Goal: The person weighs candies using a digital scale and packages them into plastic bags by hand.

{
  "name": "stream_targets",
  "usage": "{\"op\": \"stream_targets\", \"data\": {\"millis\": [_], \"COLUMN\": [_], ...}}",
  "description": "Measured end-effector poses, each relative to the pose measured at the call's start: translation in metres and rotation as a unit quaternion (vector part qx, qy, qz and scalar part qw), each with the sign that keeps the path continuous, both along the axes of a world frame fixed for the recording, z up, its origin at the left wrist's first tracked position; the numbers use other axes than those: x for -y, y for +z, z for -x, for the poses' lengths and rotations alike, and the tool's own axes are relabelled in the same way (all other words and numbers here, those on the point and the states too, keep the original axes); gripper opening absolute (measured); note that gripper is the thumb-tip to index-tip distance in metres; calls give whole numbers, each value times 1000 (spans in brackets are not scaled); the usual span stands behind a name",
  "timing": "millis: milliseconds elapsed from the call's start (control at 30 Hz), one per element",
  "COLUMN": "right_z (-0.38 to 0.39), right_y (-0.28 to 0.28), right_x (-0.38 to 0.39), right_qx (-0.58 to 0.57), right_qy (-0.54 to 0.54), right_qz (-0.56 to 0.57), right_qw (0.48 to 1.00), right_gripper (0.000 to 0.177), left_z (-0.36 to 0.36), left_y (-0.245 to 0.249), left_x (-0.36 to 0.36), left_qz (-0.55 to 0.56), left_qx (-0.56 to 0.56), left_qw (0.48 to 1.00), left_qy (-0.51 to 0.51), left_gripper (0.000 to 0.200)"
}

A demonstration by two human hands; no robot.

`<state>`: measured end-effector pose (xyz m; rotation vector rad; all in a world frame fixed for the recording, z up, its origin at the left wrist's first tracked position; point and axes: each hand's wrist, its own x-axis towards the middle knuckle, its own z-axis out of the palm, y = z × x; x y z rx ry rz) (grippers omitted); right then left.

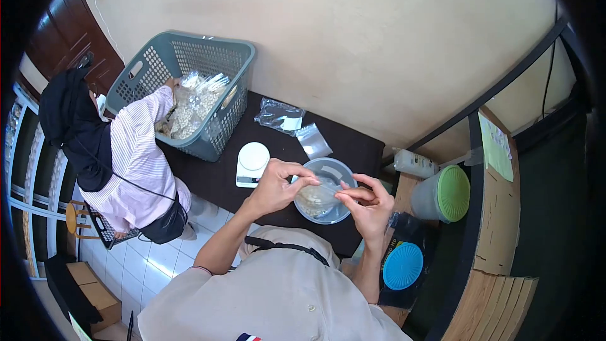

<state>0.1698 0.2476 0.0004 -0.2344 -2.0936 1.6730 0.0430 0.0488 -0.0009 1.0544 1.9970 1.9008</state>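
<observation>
Both hands pinch a small clear plastic bag [324, 197] over a round translucent bowl [327, 164]. My left hand [282, 183] grips the bag's left side between thumb and fingertips. On the other side, my right hand [367, 205] holds it with thumb and forefinger, the remaining fingers curled loosely. Pale, whitish pieces show through the plastic and low in the bowl, partly covered by the bag. A white kitchen scale [254, 163] stands left of the bowl, close to my left hand.
Plastic bags [314, 141] lie on the dark table [356, 145]. A grey basket [221, 127] with filled bags stands at its left end, where another person [136, 142] reaches in. To the right are a green-lidded container [453, 194] and a blue lid [403, 266].
</observation>
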Motion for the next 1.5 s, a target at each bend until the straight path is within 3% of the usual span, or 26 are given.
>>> {"op": "stream_targets", "data": {"millis": [100,200,300,367,400,533,600,633,700,800,867,933,1067,1133,1200,1300,1333,1400,1500], "right_z": [20,48,77,92,102,144,158,165,174,189,195,201,215,221,224,223,225,222,223], "right_y": [-4,-23,-68,-92,-108,-193,-215,-223,-245,-257,-265,-280,-311,-333,-309,-290,-297,-306,-280], "right_x": [-3,-32,-80,-97,-106,-144,-150,-153,-153,-147,-145,-143,-131,-126,-120,-123,-128,-131,-133], "right_qx": [-15,-33,18,86,88,145,228,273,291,309,237,204,122,135,169,187,185,139,158], "right_qy": [15,-37,-49,-31,-30,23,91,117,130,131,171,224,316,316,327,242,244,149,127], "right_qz": [34,60,13,-19,-18,-104,-129,-175,-208,-304,-383,-450,-585,-615,-599,-481,-485,-214,-230], "right_qw": [999,997,999,996,996,984,961,939,925,892,876,840,737,710,711,822,819,955,952], "right_gripper": [46,45,34,30,30,27,31,33,34,40,47,54,55,49,47,34,34,28,25], "left_z": [21,63,105,128,139,180,179,182,179,175,165,150,126,112,103,95,93,95,100], "left_y": [5,29,52,57,48,-36,-53,-46,-30,-30,-45,-29,-59,-92,-118,-133,-135,-141,-158], "left_x": [7,34,78,103,113,142,139,138,134,125,108,74,26,7,-3,-10,-11,-9,-5], "left_qz": [27,27,-12,5,7,121,359,361,400,419,306,212,104,115,125,109,107,105,141], "left_qx": [-55,-33,-174,-286,-285,-265,-197,-196,-52,-61,-178,-366,-346,-227,-174,-98,-40,-32,32], "left_qw": [998,980,901,846,846,816,767,766,789,783,779,736,845,890,911,933,944,942,946], "left_qy": [32,193,398,450,450,500,494,494,463,456,517,529,395,379,353,329,310,316,292], "left_gripper": [7,8,10,12,12,15,23,23,29,33,23,11,22,28,33,34,34,31,23]}}
